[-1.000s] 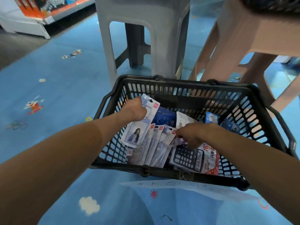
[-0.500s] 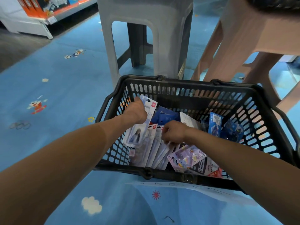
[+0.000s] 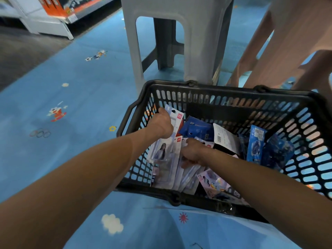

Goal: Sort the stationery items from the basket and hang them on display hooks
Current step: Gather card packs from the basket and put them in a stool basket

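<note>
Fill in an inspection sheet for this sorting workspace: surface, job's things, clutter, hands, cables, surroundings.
Surface: blue floor with cartoon prints; black basket on it.
Job's things: portrait-card pack, clear packs, blue packs, purple pack, all in the basket.
Clutter: nothing seen.
Hands: left hand grips the portrait-card pack; right hand on the clear packs, grip hidden.
Cables: nothing seen.
Surroundings: grey stool, pink stool, shop shelf.

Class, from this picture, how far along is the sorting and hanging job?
Done: nothing hung; no hooks in view. In hand: left hand grips one white pack, right hand reaches among similar packs. Left: basket holds blue packs and a lilac pack too.
</note>
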{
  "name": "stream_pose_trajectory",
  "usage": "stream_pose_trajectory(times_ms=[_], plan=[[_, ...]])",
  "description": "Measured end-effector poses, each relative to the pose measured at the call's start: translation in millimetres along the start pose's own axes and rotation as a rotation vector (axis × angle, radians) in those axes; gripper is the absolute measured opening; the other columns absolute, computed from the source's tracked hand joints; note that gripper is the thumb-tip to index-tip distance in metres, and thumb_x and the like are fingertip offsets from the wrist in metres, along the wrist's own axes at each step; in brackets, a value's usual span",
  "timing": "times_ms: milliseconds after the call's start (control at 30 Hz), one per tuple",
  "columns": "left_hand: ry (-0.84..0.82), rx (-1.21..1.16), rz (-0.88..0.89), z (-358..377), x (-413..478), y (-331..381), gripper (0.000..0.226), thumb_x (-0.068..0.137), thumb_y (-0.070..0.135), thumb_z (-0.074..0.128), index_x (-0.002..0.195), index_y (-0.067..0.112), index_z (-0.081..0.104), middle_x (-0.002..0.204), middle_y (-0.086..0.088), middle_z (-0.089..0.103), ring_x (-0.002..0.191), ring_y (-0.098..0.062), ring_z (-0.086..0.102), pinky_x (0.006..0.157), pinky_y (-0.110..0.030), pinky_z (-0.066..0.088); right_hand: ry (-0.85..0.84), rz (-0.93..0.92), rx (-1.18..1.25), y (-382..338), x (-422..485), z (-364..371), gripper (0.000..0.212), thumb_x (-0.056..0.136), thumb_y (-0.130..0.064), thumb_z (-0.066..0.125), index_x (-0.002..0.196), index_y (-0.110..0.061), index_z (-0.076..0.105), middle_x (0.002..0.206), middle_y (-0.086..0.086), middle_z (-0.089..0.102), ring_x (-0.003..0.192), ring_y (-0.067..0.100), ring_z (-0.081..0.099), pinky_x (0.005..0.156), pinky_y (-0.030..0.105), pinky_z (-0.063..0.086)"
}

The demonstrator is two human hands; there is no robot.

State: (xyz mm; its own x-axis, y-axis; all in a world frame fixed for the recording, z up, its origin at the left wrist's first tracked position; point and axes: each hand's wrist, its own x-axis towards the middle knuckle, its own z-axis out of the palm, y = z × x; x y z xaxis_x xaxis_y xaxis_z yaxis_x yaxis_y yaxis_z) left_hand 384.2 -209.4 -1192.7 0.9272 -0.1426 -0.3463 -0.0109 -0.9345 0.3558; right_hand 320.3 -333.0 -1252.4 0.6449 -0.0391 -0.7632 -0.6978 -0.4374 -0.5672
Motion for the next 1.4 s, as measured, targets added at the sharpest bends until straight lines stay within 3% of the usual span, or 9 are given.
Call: stream_pose_trajectory(times_ms=[67, 233, 433, 500, 600, 767, 967, 1200, 1400], plan=[[-0.008, -0.002, -0.005, 0.5, -0.2, -0.1, 0.062, 0.097, 0.005, 0.061, 0.147, -0.004, 0.025, 0.137, -0.027, 0.054, 0.125, -0.040, 0.057, 0.087, -0.039, 0.047, 0.052, -0.048, -0.202, 6.1, 6.3, 0.3, 0.026, 0.099, -0.017, 0.059, 0.121, -0.003, 0.060, 0.096, 0.018, 0.077, 0.082, 0.033, 0.077, 0.082, 0.047, 0.063], [-0.016, -0.044, -0.028, 3.0, 0.6, -0.7, 0.074, 0.096, 0.002, 0.060, 0.155, -0.003, 0.014, 0.136, -0.026, 0.055, 0.123, -0.039, 0.059, 0.083, -0.037, 0.046, 0.276, -0.183, -0.532, 8.5, 20.5, 4.8, 0.058, 0.088, -0.046, 0.069, 0.130, -0.012, 0.049, 0.128, 0.011, 0.062, 0.117, 0.031, 0.062, 0.080, 0.030, 0.043], [-0.046, -0.062, -0.039, 8.7, 2.1, -1.5, 0.063, 0.098, 0.002, 0.058, 0.148, -0.004, 0.022, 0.139, -0.027, 0.053, 0.128, -0.040, 0.055, 0.085, -0.036, 0.044, 0.198, -0.135, -0.427, -1.0, 39.3, -0.2, 0.029, 0.086, -0.039, 0.073, 0.101, -0.015, 0.069, 0.090, 0.005, 0.073, 0.081, 0.020, 0.073, 0.069, 0.029, 0.059], [-0.054, -0.062, -0.042, 9.3, 2.3, -1.8, 0.058, 0.098, 0.003, 0.060, 0.145, -0.004, 0.027, 0.139, -0.026, 0.053, 0.128, -0.040, 0.055, 0.083, -0.035, 0.043, 0.205, -0.092, -0.375, -3.2, 42.6, 0.5, 0.024, 0.084, -0.034, 0.075, 0.093, -0.014, 0.066, 0.080, 0.003, 0.071, 0.067, 0.015, 0.070, 0.051, 0.023, 0.050], [-0.057, -0.063, -0.051, 9.8, 0.2, -0.9, 0.055, 0.098, 0.004, 0.060, 0.144, -0.004, 0.031, 0.140, -0.025, 0.052, 0.129, -0.037, 0.055, 0.090, -0.036, 0.048, 0.231, -0.043, -0.269, -5.1, 45.4, 4.5, 0.026, 0.080, -0.029, 0.079, 0.089, -0.015, 0.059, 0.079, 0.005, 0.070, 0.064, 0.016, 0.069, 0.045, 0.021, 0.045], [-0.077, -0.104, -0.089, 7.2, -2.8, 0.4, 0.059, 0.099, 0.003, 0.059, 0.149, -0.004, 0.028, 0.145, -0.023, 0.049, 0.133, -0.036, 0.052, 0.100, -0.038, 0.049, 0.286, -0.091, -0.357, -2.8, 44.0, 11.5, 0.030, 0.080, -0.033, 0.079, 0.094, -0.015, 0.059, 0.091, 0.006, 0.070, 0.076, 0.019, 0.067, 0.061, 0.028, 0.051], [-0.062, -0.102, -0.117, 9.8, -4.9, 1.9, 0.058, 0.099, 0.002, 0.058, 0.149, -0.004, 0.029, 0.146, -0.022, 0.048, 0.135, -0.035, 0.051, 0.105, -0.039, 0.050, 0.396, -0.148, -0.612, 0.3, 43.1, 3.5, 0.094, 0.068, -0.066, 0.081, 0.137, -0.014, 0.045, 0.137, 0.015, 0.041, 0.122, 0.033, 0.052, 0.089, 0.037, 0.046], [-0.057, -0.105, -0.133, 10.9, -4.6, 1.6, 0.060, 0.097, 0.004, 0.063, 0.148, -0.002, 0.032, 0.146, -0.022, 0.048, 0.135, -0.036, 0.051, 0.104, -0.040, 0.049, 0.301, -0.081, -0.518, -6.9, 49.1, 6.6, 0.097, 0.068, -0.054, 0.086, 0.144, -0.020, 0.038, 0.149, 0.016, 0.037, 0.127, 0.035, 0.052, 0.093, 0.039, 0.048], [-0.064, -0.099, -0.109, 12.0, -4.1, 0.0, 0.059, 0.096, 0.006, 0.066, 0.145, -0.001, 0.036, 0.146, -0.021, 0.049, 0.135, -0.035, 0.051, 0.099, -0.036, 0.048, 0.320, -0.158, -0.290, -6.0, 39.8, 14.3, 0.060, 0.078, -0.034, 0.081, 0.127, -0.022, 0.048, 0.122, 0.007, 0.062, 0.110, 0.028, 0.062, 0.091, 0.039, 0.055]])
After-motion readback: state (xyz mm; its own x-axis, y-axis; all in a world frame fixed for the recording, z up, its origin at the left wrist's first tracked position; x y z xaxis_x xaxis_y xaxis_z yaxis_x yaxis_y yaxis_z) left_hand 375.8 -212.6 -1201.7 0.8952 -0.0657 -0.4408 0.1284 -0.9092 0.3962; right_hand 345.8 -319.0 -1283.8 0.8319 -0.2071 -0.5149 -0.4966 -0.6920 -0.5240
